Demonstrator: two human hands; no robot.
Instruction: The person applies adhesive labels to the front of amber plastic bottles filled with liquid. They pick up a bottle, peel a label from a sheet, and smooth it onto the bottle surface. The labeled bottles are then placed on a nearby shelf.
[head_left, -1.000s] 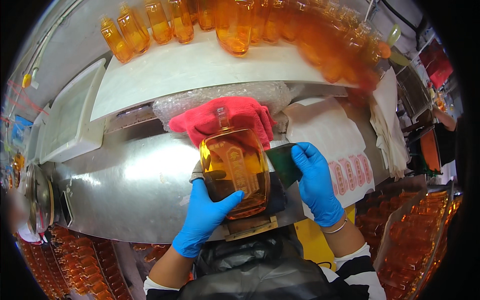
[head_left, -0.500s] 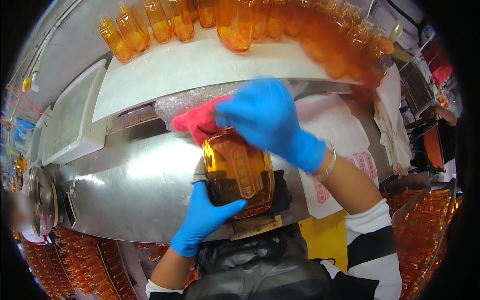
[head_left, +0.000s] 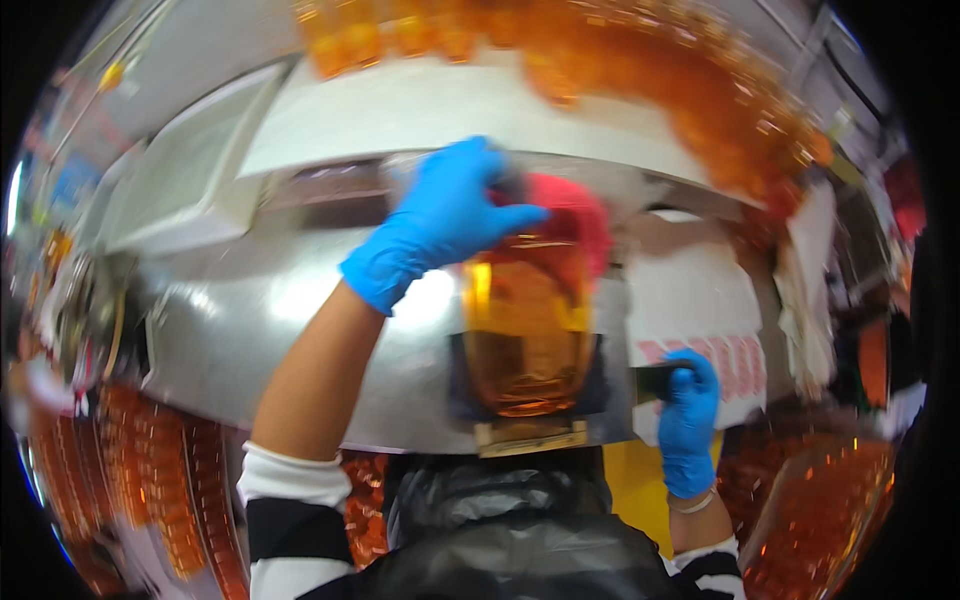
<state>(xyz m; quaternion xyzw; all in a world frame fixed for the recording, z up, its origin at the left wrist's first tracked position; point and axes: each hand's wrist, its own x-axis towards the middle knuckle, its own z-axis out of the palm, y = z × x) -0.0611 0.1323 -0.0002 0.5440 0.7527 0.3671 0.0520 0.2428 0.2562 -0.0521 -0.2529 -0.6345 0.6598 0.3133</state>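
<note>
An amber glass bottle lies flat on a dark pad, its base toward me and its far end against a red cloth. My left hand, in a blue glove, reaches over that far end. Its thumb and fingers bend round the neck area, beside a blurred greyish patch, and the neck itself is hidden. Off to the right, my blue-gloved right hand pinches a flat dark piece, its exact kind unclear. That hand is over the near edge of white sheets with red printed labels.
More amber bottles stand along the white shelf beyond the metal worktop. A white tub is at the far left. Racks of amber bottles fill the lower left, with others at the lower right.
My right hand has left the bottle's far end for the sheets on the right. My left hand has gone from the bottle's near side to its far end. The printed label no longer shows clearly.
</note>
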